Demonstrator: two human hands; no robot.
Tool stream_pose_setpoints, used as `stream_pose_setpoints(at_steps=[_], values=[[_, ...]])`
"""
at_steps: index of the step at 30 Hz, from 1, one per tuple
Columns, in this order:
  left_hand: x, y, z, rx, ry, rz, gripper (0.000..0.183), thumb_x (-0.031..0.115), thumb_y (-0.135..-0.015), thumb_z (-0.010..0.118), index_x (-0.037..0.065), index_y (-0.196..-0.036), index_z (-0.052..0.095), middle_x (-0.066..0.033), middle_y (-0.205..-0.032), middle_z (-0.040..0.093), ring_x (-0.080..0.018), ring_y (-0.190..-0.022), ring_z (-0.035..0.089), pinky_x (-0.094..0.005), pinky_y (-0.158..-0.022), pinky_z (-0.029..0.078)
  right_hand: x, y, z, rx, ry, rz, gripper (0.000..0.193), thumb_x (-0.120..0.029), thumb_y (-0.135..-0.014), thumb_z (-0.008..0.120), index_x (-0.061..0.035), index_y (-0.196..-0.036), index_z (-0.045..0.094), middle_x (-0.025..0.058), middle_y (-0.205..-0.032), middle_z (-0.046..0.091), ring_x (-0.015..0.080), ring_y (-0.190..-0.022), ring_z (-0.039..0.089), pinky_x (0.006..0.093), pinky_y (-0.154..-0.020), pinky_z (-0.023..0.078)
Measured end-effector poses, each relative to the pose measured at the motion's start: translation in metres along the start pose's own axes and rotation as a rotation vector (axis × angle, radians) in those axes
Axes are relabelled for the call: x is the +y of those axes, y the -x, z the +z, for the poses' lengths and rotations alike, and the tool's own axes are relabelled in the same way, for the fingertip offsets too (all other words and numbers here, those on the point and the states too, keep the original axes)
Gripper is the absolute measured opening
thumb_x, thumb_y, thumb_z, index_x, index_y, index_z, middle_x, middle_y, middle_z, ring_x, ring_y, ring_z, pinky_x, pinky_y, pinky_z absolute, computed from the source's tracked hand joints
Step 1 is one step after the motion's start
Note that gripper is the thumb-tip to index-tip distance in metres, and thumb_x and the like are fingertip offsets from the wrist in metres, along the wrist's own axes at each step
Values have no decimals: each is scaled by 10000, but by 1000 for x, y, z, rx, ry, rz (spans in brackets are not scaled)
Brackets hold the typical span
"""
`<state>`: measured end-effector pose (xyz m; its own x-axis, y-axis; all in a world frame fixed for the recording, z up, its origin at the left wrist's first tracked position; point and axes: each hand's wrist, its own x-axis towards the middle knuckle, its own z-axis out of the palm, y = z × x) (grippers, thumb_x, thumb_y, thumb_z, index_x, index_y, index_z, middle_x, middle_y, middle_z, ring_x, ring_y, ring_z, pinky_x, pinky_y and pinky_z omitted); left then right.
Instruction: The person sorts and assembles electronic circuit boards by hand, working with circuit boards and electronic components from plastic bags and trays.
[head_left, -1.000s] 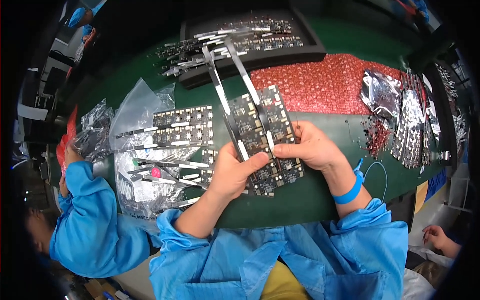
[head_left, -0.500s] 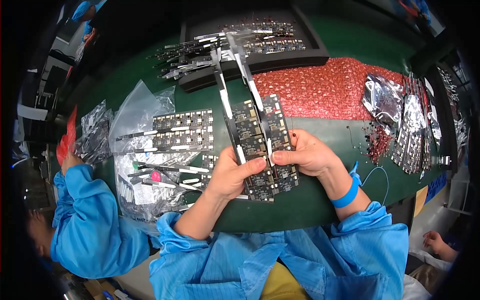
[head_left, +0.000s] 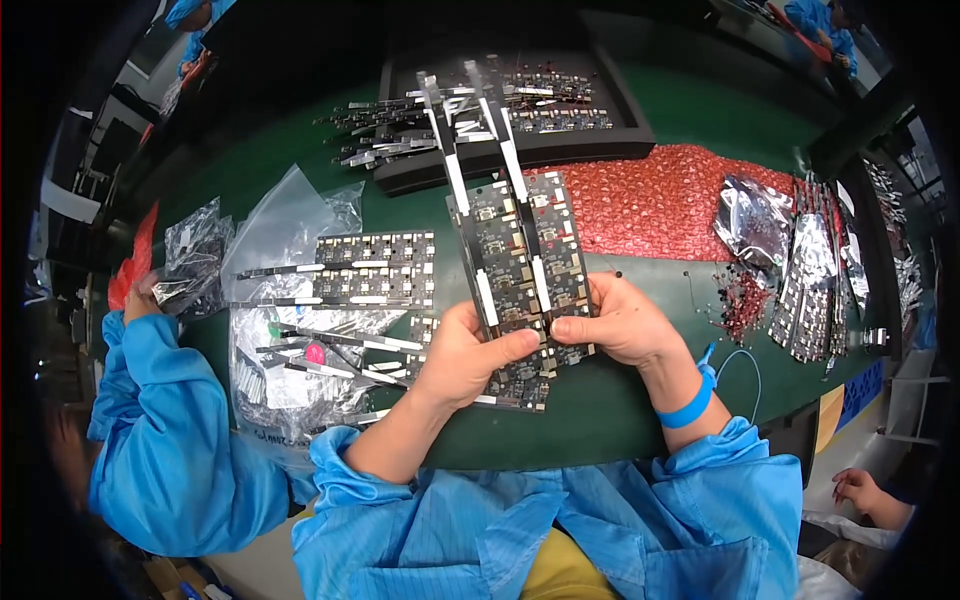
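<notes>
Left hand [head_left: 462, 358] and right hand [head_left: 632, 322] pinch black rectangular circuit boards [head_left: 506, 264], densely pale-flecked.

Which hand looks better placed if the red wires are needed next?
Right, probably: the right hand is nearer the red wires, which lie off to its side; the left hand is across the boards. Both hold the boards, so the right would need to let go first.

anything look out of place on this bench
Two things: small red wired parts lie in a loose tangle on the green tabletop, and black-and-white strips jut unevenly past the left edge of the black tray.
</notes>
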<state>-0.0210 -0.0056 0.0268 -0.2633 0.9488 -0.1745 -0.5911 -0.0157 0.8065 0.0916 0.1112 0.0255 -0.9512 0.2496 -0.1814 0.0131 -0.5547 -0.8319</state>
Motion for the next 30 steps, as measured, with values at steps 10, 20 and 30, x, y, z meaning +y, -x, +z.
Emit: stream_pose_setpoints(at_steps=[10,20,30], values=[[-4,-10,4,-78,66,7,244,37,-675,538,-6,-904,466,-71,-851,524,-128,-752,509,-243,-674,414,8,-7,-9,-158,-278,-42,249,3,-678,512,16,-919,452,80,-845,528,125,-749,515,242,-675,421],[5,-4,5,179,2,108,137,89,-703,515,45,-812,444,-22,-681,485,-118,-594,488,-243,-516,432,-20,13,-21,-18,-184,-191,199,-19,-662,544,-3,-848,473,17,-763,518,74,-671,490,202,-604,409],[-17,11,-11,305,-379,59,288,-25,-674,503,-2,-936,387,-59,-777,502,-118,-655,500,-228,-595,427,25,51,-33,204,325,10,188,-158,-615,607,-21,-672,491,30,-586,523,69,-504,487,210,-436,390]])
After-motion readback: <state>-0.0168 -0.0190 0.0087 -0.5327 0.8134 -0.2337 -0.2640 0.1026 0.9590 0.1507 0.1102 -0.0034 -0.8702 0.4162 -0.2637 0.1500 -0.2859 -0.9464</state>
